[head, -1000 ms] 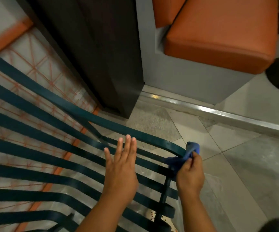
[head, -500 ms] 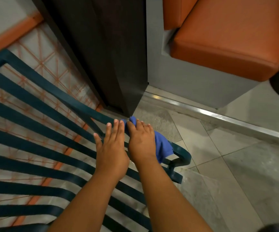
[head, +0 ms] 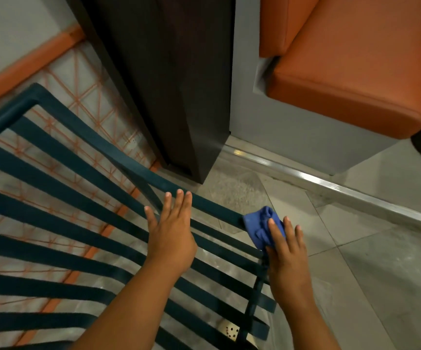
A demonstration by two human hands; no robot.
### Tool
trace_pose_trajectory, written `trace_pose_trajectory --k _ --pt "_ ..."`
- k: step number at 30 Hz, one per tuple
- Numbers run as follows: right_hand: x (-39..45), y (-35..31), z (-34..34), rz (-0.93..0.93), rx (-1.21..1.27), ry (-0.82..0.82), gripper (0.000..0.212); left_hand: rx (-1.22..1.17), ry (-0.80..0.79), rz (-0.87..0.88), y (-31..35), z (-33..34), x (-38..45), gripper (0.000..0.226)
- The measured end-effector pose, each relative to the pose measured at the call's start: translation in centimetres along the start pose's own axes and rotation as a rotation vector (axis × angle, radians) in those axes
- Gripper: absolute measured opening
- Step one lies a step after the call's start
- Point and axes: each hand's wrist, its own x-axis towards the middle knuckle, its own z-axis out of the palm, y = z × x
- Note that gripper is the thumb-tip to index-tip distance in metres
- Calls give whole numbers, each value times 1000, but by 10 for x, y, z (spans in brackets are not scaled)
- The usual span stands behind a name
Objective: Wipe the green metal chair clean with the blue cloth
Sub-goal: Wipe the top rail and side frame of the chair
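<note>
The blue cloth (head: 262, 227) is bunched up on the far right corner of the green metal chair (head: 83, 218), right where the top rail bends down into the side bar. The right hand (head: 286, 251) presses it there with straight fingers (head: 275, 229) laid flat on top, not curled round it. The left hand (head: 171, 232) is open too, fingers straight, palm resting on the slats just beside, probably bracing the chair.

Doing this bit well, I'd say: that corner is a curve, so a flat palm only gets the top face. Better to wrap the cloth round the rail and pull it along, then work each slat one by one, edges included. Keep the left hand down so the frame doesn't slide on the tiled floor (head: 355, 286).

Containers: none I can see. Just the orange cushioned bench (head: 350, 82) and a dark wooden panel (head: 166, 84) behind.
</note>
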Motion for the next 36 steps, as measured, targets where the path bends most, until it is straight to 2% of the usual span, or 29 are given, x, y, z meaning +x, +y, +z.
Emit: trace_pose_trajectory --k 2,7,12,19,24,27,29,32,36 --pt "2 -4 -1 2 -27 -26 77 8 -11 -12 -8 -4 0 93" --pt "21 -41 7 -131 -287 -62 90 15 -1 -52 -26 -14 1 94" --pt "55 -100 26 -217 -348 -216 88 32 16 -80 -45 -27 13 91" --pt "90 -169 68 -257 -309 -293 86 53 43 -107 -91 -48 28 84" --pt "112 -220 93 -284 -221 -344 98 72 199 -124 -136 -63 37 77" --pt "126 -254 98 -347 -110 -406 106 195 303 -127 -158 -81 42 74" --pt "132 -264 99 -436 -12 -388 110 279 369 -137 -170 -97 47 72" --pt "133 -251 97 -499 -6 -372 96 350 422 -183 -184 -121 59 72" --pt "119 -225 94 -454 -281 -315 81 264 420 -280 -197 -146 71 76"
